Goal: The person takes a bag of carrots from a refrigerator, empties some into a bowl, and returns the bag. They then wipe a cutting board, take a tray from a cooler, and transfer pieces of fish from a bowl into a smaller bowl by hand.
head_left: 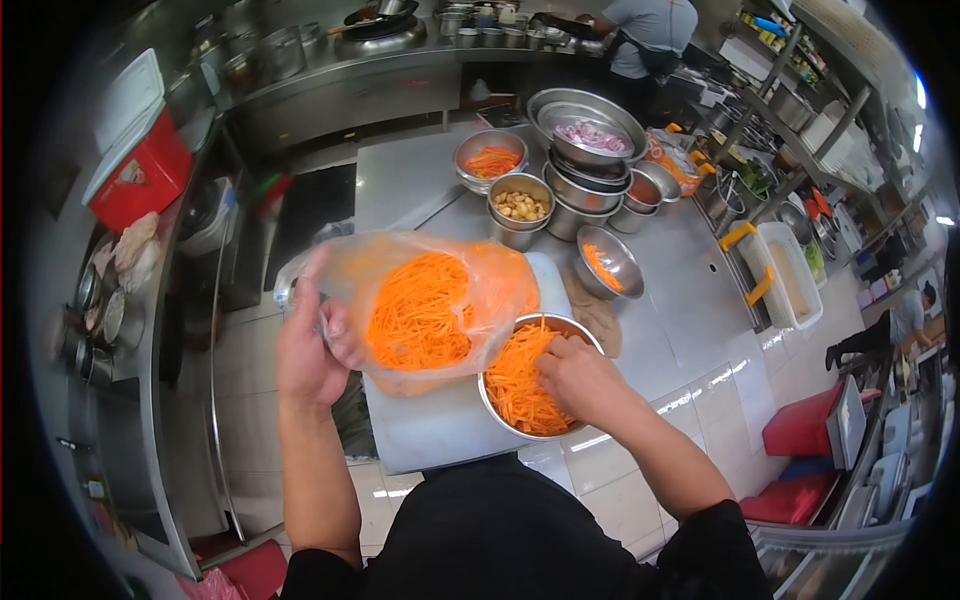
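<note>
My left hand [318, 345] grips the edge of a clear plastic bag [390, 255], whose mouth faces me. Inside the bag lies a heap of shredded carrot [420, 315]. To the right, a round metal bowl [490, 405] holds more carrot shreds [522, 385]. My right hand [580, 375] reaches into that bowl, its fingers curled down into the shreds; the fingertips are partly hidden. Beneath the bag and bowl is a white cutting board [420, 435]. A brown cloth [598, 325] lies just beyond the bowl.
A tilted metal bowl [622, 262] with some carrot stands on the steel table [690, 300]. Behind it are a bowl of yellowish chunks [520, 206], a carrot bowl [490, 160] and stacked bowls topped with sliced onion [590, 135]. A white bin [790, 275] stands right. Two other people work farther off.
</note>
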`<state>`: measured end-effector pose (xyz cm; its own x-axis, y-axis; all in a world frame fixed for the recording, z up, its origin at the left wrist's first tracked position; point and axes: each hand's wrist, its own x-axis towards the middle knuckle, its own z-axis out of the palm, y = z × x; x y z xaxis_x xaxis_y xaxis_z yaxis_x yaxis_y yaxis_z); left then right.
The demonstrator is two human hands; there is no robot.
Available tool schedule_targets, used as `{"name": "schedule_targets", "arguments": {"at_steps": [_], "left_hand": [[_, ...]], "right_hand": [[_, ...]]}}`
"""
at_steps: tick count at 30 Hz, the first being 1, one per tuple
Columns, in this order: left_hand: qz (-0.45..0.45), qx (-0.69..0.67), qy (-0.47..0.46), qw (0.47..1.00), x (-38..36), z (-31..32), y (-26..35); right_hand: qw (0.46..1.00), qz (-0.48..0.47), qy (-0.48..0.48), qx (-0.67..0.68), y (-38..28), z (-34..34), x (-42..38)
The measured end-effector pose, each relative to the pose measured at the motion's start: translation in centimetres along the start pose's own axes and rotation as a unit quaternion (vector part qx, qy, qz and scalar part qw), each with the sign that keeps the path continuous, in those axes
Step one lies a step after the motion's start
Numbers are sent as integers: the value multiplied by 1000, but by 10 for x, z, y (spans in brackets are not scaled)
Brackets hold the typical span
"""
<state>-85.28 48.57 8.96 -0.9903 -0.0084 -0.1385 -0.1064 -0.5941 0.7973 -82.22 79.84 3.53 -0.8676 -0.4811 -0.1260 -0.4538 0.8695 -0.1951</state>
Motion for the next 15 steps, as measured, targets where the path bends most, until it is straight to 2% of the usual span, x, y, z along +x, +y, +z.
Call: {"name": "schedule_targets", "arguments": {"at_steps": [2, 4, 7, 10, 13, 15], "left_hand": [[11, 22, 10, 1000, 0, 2, 1], [22, 34, 11, 999, 0, 2, 2], [25, 18, 7, 1000, 2, -2, 3], [25, -4, -3, 1000, 5, -3, 8], [22, -6, 13, 1000, 1, -1, 8], [20, -1, 22, 1000, 0, -2, 8]], "right_hand": [[999, -11, 35, 28, 10, 6, 3], [994, -15, 70, 82, 4, -16, 4], [989, 23, 61, 129, 7, -21, 11], [991, -42, 70, 102, 11, -17, 10], [975, -68, 160, 141, 6, -21, 8], [963, 19, 159, 215, 14, -30, 9]]}}
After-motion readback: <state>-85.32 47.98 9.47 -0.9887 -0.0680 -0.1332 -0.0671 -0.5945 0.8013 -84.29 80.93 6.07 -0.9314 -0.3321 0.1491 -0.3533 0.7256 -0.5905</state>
